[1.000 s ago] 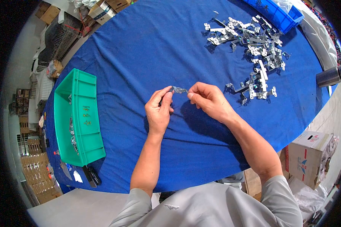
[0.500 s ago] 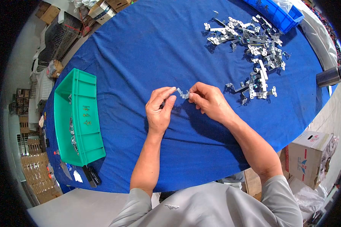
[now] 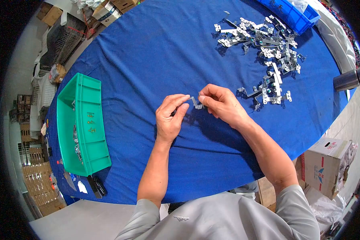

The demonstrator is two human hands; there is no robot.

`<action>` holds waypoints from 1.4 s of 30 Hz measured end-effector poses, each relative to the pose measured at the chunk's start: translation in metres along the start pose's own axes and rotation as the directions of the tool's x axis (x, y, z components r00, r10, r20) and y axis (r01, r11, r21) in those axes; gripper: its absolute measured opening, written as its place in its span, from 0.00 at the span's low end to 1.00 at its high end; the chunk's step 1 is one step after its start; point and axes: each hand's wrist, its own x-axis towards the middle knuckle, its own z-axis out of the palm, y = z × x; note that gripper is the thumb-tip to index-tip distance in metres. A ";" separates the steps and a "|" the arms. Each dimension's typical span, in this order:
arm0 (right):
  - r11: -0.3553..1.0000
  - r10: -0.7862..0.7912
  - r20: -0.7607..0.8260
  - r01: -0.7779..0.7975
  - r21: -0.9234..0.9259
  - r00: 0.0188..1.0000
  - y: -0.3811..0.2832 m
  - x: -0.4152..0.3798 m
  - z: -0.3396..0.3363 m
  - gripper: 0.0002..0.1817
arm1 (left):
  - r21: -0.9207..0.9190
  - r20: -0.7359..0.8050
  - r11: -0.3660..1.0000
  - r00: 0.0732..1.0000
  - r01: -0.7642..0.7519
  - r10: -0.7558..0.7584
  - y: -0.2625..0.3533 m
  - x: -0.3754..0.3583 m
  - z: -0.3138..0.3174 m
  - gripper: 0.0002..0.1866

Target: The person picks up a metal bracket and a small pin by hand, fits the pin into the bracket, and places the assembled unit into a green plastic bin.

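Observation:
Above the middle of the blue cloth, my right hand (image 3: 223, 105) pinches a small bent metal bracket (image 3: 196, 105) between thumb and fingers. The bracket's free end points toward my left hand (image 3: 170, 118). That hand is curved with its thumb and fingertips apart, just left of the bracket, and nothing shows between them. A loose pile of similar silvery metal brackets (image 3: 277, 76) is spread over the cloth at the upper right.
On the left stands a green bin (image 3: 96, 142) with some metal pieces inside. A blue crate (image 3: 304, 26) sits at the back right, and a dark metal flask (image 3: 350, 80) at the right edge. A cardboard box (image 3: 324, 166) stands beyond the table's lower right edge.
The bracket has shifted slightly right and down and its angle has changed in my right fingers. My left hand has followed a little to the right, its fingertips now apart from the bracket.

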 end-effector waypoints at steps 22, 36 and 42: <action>0.961 -0.132 -0.084 0.107 -0.255 0.988 0.013 0.001 0.007 0.11 | -0.159 -0.072 0.961 0.968 0.228 -0.242 0.000 -0.004 0.001 0.12; 1.000 0.023 0.019 -0.023 0.006 1.000 -0.001 -0.001 0.002 0.14 | 0.019 -0.050 1.000 0.999 -0.018 0.019 -0.002 -0.001 0.001 0.10; 1.000 -0.004 -0.017 0.004 -0.001 1.000 -0.001 -0.001 0.001 0.11 | 0.001 0.019 1.000 1.000 0.021 -0.021 0.004 -0.001 0.001 0.10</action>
